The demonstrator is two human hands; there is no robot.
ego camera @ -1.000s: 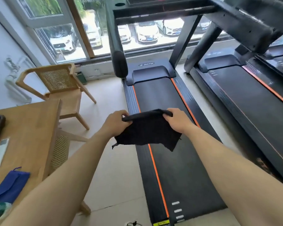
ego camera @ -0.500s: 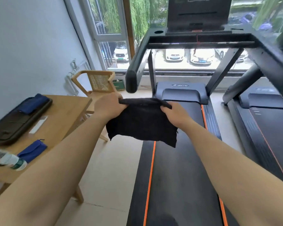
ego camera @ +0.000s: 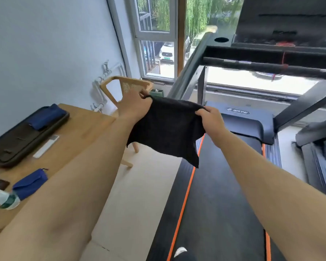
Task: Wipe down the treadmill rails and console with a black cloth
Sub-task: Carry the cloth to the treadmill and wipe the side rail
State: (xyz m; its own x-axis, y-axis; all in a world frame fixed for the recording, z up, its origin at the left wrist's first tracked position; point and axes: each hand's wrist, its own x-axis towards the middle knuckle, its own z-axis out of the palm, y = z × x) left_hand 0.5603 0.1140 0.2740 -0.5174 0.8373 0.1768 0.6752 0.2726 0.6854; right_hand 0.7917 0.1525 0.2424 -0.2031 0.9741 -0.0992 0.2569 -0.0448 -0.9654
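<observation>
Pale blue-grey wall (ego camera: 45, 44) at left, white pipes (ego camera: 102, 78) on it, wooden cane-back chair (ego camera: 126, 85) in corner, wooden tabletop (ego camera: 79, 132) along wall, beige floor (ego camera: 139, 185), white-framed window (ego camera: 154, 35) ahead, daylight, green trees (ego camera: 162, 16) and parked car (ego camera: 167, 52) outside.

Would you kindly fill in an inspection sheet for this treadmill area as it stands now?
Surface: belt, black with orange stripes; a shoe at its near end.
Job's things: cloth spread between the hands, covering the near end of the rail; contact unclear. Console above, untouched.
Clutter: on the table, a tray, remote, blue pouch, bottle.
Hands: left hand and right hand each grip the cloth's top edge.
Cables: a red cord hangs by the console.
Surroundings: chair, window, second treadmill at right.
</observation>
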